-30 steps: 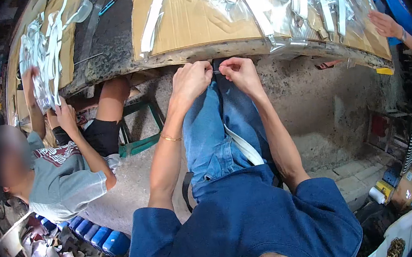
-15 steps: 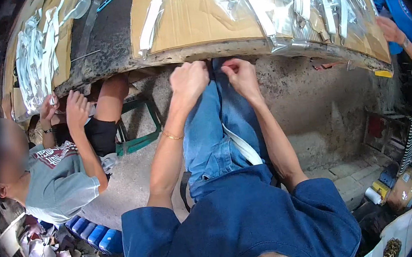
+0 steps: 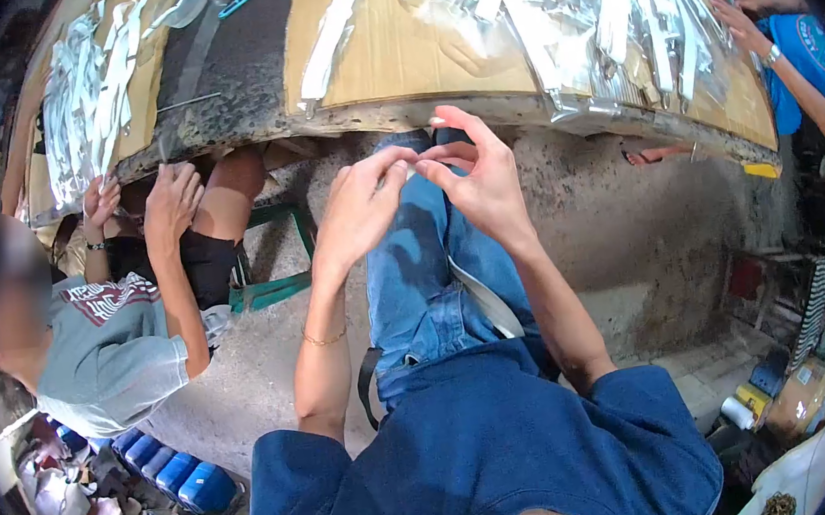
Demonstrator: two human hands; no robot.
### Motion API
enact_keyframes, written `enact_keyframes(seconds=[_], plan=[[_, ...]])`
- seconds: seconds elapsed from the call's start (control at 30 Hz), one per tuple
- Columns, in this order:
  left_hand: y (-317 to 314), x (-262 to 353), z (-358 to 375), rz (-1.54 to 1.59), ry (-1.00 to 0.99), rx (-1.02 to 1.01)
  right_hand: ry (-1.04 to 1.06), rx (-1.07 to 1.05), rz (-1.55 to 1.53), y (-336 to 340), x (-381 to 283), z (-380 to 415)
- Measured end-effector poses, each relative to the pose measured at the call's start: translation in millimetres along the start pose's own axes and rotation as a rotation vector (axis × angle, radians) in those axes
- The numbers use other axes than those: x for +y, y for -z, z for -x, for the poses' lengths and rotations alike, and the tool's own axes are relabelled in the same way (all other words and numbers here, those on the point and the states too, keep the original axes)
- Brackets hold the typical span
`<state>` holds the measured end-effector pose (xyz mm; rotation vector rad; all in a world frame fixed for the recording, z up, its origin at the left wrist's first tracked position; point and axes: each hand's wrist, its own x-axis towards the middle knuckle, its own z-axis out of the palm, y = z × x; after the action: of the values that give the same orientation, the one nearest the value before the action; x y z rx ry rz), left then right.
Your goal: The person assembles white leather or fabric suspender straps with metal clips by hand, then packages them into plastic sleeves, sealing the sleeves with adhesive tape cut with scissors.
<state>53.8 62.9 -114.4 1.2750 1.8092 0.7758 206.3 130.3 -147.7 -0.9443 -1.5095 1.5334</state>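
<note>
My left hand (image 3: 362,207) has thumb and fingertips pressed together over my jeans (image 3: 414,267), meeting the thumb and index fingertip of my right hand (image 3: 485,181), whose other fingers are lifted; anything pinched there is too small to tell. Rightward, white straps (image 3: 616,10) in clear plastic lie on cardboard (image 3: 393,68) atop the tabletop (image 3: 247,69).

Left hand (image 3: 359,208) meeting right hand (image 3: 482,182), jeans (image 3: 412,273) below
</note>
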Motion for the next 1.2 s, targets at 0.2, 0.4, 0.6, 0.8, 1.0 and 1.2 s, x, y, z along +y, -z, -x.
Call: enact_keyframes(seconds=[0.2,0.4,0.6,0.8,1.0,1.2], plan=[[4,5,16,-0.017,-0.074,0.158,0.124,0.077,0.269,-26,-11,-5],[27,6,14,0.023,-0.074,0.212,0.239,0.099,0.228,-50,-18,-21],[82,22,-20,-0.164,-0.205,0.322,0.459,0.232,0.275,-80,-46,-55],[133,22,-73,-0.535,-0.108,0.449,0.617,0.331,0.274,-112,-45,-131],[156,1,-139,-0.727,-0.049,0.526,0.373,0.326,0.311,-133,-17,-206],[158,-20,-211,-1.041,-0.059,0.351,0.42,0.225,0.63,-140,4,-240]])
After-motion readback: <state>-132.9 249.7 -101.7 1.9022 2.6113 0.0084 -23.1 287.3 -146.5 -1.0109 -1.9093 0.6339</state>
